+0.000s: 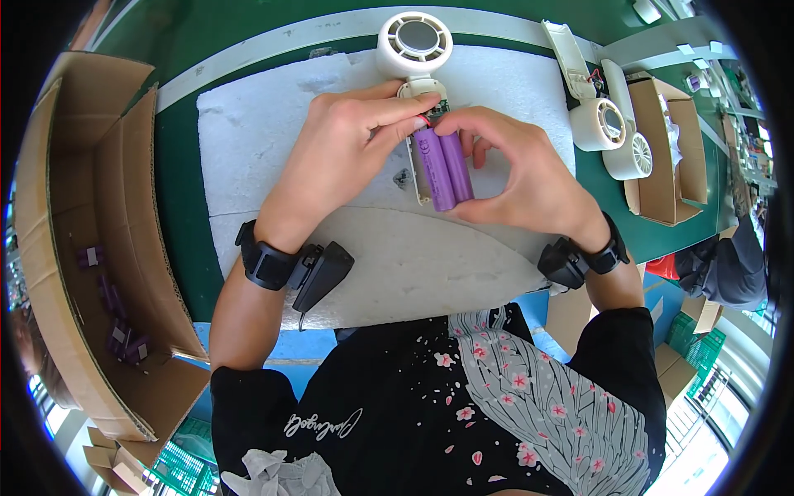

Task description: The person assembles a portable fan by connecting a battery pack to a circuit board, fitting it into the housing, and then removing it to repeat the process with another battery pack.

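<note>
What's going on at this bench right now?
A person is working bare-handed on an opened cream handheld fan lying on a white foam sheet. The right hand holds a pair of purple cylindrical battery cells over the open handle. The left hand is at the red wire by the cells' upper ends; whether it pinches the wire is unclear. More cream fans lie at right.

The left fingers (395, 108) partly hide the green circuit board (443, 107).
</note>
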The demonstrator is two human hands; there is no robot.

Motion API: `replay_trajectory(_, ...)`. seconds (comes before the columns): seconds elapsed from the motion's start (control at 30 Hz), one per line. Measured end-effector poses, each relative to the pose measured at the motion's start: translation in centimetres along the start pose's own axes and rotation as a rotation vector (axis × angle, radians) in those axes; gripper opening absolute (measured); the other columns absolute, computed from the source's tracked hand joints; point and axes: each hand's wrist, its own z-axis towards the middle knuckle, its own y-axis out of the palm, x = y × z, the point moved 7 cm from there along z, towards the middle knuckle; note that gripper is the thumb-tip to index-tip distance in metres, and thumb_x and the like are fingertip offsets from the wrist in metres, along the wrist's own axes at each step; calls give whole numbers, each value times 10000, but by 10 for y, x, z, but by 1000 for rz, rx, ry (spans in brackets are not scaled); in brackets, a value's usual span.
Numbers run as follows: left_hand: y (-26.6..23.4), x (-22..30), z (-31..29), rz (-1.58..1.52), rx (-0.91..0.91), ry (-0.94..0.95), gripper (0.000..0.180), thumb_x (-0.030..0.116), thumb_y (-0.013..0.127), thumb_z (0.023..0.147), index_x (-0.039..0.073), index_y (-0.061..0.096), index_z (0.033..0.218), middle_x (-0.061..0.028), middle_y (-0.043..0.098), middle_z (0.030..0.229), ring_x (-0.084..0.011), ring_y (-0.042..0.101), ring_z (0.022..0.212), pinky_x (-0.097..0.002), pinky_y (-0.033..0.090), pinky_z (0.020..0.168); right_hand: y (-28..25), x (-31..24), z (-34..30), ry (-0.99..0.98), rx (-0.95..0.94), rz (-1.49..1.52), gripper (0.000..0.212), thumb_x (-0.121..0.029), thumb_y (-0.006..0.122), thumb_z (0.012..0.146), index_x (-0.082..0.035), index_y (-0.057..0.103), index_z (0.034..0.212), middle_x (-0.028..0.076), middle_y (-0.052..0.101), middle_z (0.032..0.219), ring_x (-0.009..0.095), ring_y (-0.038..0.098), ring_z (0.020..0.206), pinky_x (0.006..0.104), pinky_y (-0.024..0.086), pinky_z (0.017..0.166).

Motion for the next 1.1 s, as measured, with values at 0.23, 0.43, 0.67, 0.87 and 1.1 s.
replay_trajectory(0.23, -1, -1, 0, -4, 4, 2, 280, 56, 658, 853, 90, 683, 1130, -156, 622, 862, -259, 560, 617, -316, 454, 579, 2, -25, -6, -226, 225, -326, 579, -59, 845, 590, -20, 609, 1117, 120, 592, 1167, 257, 612, 924, 350, 537, 819)
replay_trajectory(0.43, -2, -3, 0, -37, -3, 71, 267, 61, 644, 866, 97, 685, 1128, -155, 653, 910, -280, 597, 663, -328, 474, 613, 5, -29, -12, -189, 221, -355, 495, -28, 828, 589, -8, 638, 1045, 145, 605, 1188, 289, 630, 921, 358, 546, 811)
replay_trajectory(0.67, -2, -1, 3, -23, -70, 2, 257, 61, 630, 878, 106, 691, 1124, -175, 665, 1000, -285, 628, 758, -324, 502, 676, 8, -31, -13, -226, 250, -447, 426, -17, 820, 595, -19, 646, 983, 187, 593, 1250, 283, 640, 870, 346, 554, 755)
replay_trajectory(0.87, -3, -4, 3, 40, -108, -3, 330, 30, 659, 855, 97, 672, 1178, -164, 701, 1044, -175, 688, 791, -287, 539, 724, 10, -27, -11, -232, 261, -455, 382, -14, 823, 602, -31, 626, 928, 178, 590, 1251, 272, 640, 838, 336, 555, 702)
replay_trajectory(1.1, 3, -11, 1, -175, -150, -178, 437, 45, 782, 744, 91, 687, 1168, -49, 692, 815, -81, 568, 672, -240, 511, 694, 8, -21, -3, -45, 270, -312, 499, -19, 839, 588, -60, 605, 1027, 129, 544, 1223, 276, 625, 890, 346, 551, 727)
